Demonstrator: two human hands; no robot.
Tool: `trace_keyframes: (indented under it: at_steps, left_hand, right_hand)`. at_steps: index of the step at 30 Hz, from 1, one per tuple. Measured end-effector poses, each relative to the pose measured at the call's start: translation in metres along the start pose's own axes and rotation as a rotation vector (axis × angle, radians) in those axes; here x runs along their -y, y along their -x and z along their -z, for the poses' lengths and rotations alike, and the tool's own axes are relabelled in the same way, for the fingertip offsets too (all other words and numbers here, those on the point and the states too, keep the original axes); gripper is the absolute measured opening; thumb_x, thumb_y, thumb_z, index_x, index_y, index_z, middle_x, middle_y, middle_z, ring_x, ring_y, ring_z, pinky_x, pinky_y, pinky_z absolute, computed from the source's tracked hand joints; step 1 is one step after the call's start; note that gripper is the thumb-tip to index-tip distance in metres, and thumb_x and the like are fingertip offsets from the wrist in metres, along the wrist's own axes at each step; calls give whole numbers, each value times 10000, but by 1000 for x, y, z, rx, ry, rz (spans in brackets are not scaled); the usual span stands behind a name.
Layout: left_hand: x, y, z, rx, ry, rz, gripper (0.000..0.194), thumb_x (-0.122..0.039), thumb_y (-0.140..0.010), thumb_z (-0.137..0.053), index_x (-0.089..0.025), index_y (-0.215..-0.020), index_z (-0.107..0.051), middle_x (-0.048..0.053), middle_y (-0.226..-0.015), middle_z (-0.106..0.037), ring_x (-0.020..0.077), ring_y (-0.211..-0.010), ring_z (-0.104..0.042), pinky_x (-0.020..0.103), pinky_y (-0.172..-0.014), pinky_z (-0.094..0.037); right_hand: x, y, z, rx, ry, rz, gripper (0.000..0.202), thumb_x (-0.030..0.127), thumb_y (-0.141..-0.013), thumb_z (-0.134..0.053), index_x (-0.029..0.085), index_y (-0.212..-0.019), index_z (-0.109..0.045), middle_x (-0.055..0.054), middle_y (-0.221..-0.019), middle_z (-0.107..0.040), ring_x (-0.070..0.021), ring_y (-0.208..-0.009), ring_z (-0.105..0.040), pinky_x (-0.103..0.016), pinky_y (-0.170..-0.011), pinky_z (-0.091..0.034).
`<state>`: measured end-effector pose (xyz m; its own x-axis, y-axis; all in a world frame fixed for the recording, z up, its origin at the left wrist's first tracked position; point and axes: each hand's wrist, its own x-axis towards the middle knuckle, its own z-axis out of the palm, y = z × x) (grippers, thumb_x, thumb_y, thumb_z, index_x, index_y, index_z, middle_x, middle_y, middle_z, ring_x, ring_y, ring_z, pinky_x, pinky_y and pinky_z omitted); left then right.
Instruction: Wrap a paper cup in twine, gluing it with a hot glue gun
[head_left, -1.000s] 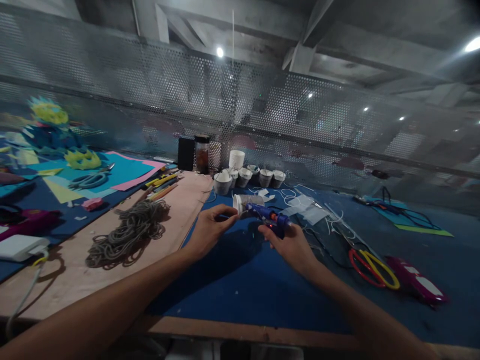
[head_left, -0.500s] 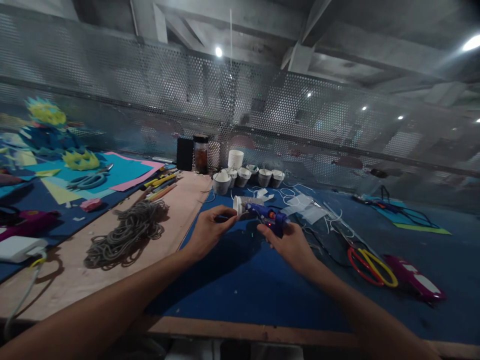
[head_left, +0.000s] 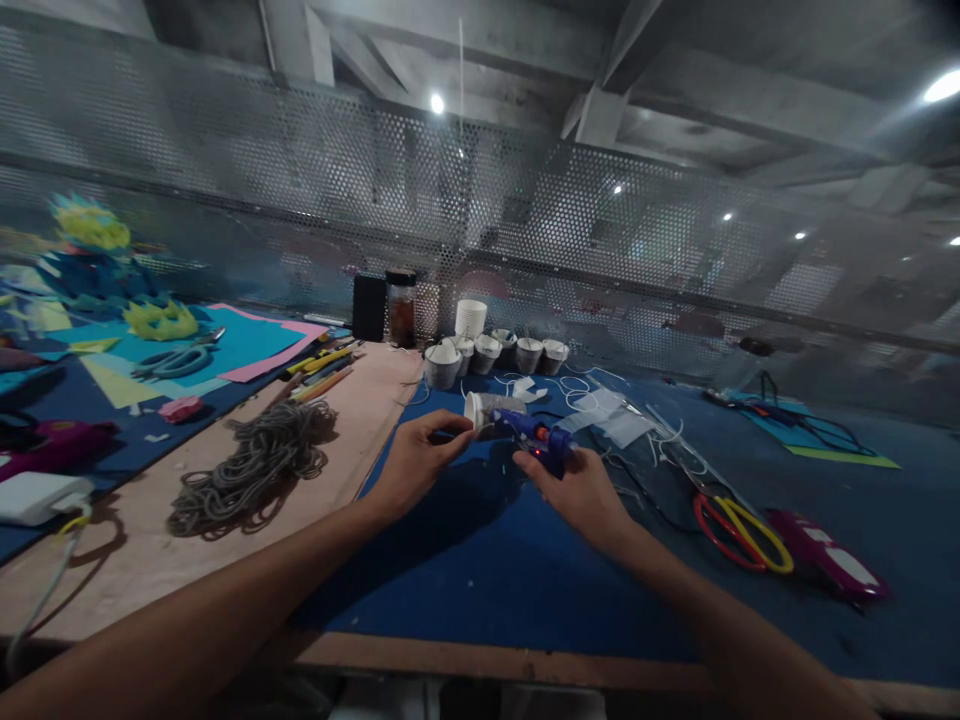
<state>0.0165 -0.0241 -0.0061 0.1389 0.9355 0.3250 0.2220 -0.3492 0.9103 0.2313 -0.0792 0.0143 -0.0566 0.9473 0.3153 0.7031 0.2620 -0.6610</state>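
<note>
My left hand (head_left: 427, 450) has its thumb and fingers closed at the rim of a small white paper cup (head_left: 478, 411), which lies tilted on its side with its mouth toward that hand. A blue hot glue gun (head_left: 555, 443) is in my right hand (head_left: 574, 485), its small red light lit. The gun's nozzle points left at the cup's side, and I cannot tell if it touches. Behind the cup stand several cord-wrapped cups (head_left: 443, 366) in a row, with a stack of white cups (head_left: 470, 318) at the back.
Left lie a heap of grey cord (head_left: 255, 465), blue-handled scissors (head_left: 176, 360), and coloured paper (head_left: 240, 345). A lidded jar (head_left: 402, 308) stands by the mesh panel. Right are white scraps (head_left: 626, 428), red and yellow-handled scissors (head_left: 739, 535) and a purple item (head_left: 829, 557).
Almost nothing differs. The cup and both hands hold nearly the same place, with only a very slight shift of the whole view.
</note>
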Motion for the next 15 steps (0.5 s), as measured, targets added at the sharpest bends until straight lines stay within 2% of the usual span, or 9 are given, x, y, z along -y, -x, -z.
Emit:
trace_keyframes:
  at_steps: [9,15]
  left_hand:
    - [1,-2,0,-4,36,6,275,-407,-767,-714,-147,-854,-733,58,-851,-733,188,-763,-660,256,-684,-504]
    - [1,-3,1,-8,47,-6,302,-440,-764,-710,-154,-858,-740,62,-854,-739,199,-783,-670,275,-707,-521]
  right_hand:
    - [1,3,0,26,-103,-20,426,575,-859,-587,163,-821,-684,-15,-620,-637,-166,-579,-575,-262,-536,-423]
    - [1,5,-1,27,-111,-37,434,576,-853,-591,158,-799,-692,-10,-564,-611,-177,-567,-577,-271,-535,-429]
